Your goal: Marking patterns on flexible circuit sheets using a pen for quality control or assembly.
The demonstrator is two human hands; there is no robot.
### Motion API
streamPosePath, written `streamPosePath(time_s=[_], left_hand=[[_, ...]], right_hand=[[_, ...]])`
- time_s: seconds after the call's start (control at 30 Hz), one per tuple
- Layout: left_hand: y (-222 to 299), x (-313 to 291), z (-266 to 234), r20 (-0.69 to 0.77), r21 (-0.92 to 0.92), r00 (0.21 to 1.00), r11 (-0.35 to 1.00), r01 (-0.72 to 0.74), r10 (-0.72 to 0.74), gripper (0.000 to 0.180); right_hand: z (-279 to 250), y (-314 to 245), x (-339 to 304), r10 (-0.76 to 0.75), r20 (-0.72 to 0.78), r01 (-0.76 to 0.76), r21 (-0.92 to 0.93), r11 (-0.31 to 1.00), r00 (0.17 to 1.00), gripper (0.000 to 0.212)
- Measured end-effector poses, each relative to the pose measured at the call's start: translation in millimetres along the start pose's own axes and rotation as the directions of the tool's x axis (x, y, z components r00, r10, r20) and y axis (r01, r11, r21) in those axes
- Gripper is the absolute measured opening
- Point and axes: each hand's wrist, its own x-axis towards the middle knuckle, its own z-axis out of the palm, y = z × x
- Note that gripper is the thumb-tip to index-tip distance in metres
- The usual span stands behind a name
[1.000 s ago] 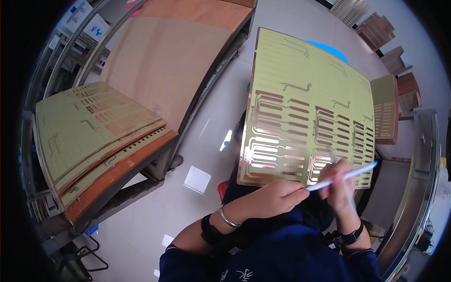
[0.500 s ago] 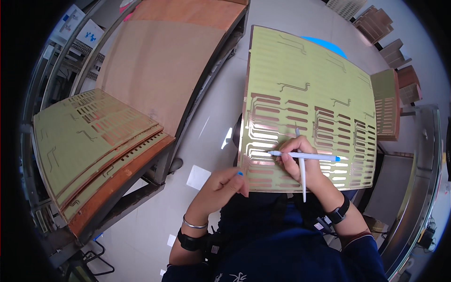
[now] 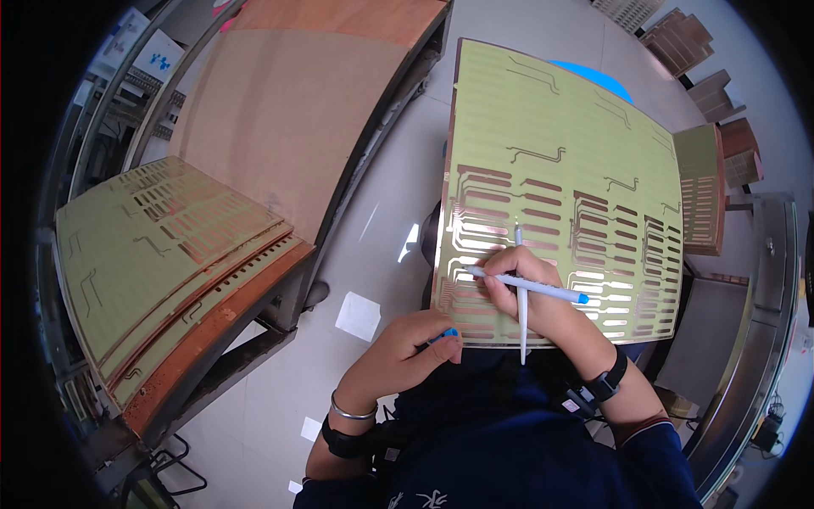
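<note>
A large yellow-green circuit board panel (image 3: pixel 577 144) with copper tracks is tilted in front of my lap. My right hand (image 3: pixel 538 276) is closed around a pale marker pen (image 3: pixel 543 287) with a blue end. Its tip is at the copper strips on the panel's left part. The same hand also keeps a slim white tool (image 3: pixel 522 327) with a thin pointed tip between its fingers, lying crosswise to the pen. At the panel's lower left corner, my left hand (image 3: pixel 407 349) is closed on a small blue pen cap (image 3: pixel 450 333), thumb over it.
On the left, similar circuit panels (image 3: pixel 127 237) lie stacked on a dark-framed table (image 3: pixel 297 127) with a brown board top. Behind the panel shows a blue object (image 3: pixel 593 79). More boards (image 3: pixel 702 182) stand at the right, near a metal-edged bench (image 3: pixel 746 297).
My right hand has shifted a little left with the pen and the slim tool, and the pen's blue end has dipped. My left hand has moved slightly right, showing more of the cap.
</note>
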Motion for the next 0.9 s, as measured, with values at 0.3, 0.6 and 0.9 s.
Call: streamPosePath(time_s=[0.3,0.6,0.9], left_hand=[[3,-4,0,-0.001,0.004,1.0,1.0,0.02,-0.02,0.03],[17,-1,6,0.012,0.014,0.998,0.998,0.058,-0.058,0.018],[31,21,37,0.344,-0.132,0.938,0.987,0.096,-0.046,0.018]], right_hand=[[-3,2,-8,-0.034,-0.014,0.034,0.047,0.998,0.999,0.014],[-17,1,-16,0.051,-0.109,-0.036,0.137,0.99,0.993,0.012],[-59,-77,-80,0.029,0.068,-0.062,0.551,0.832,0.997,0.014]])
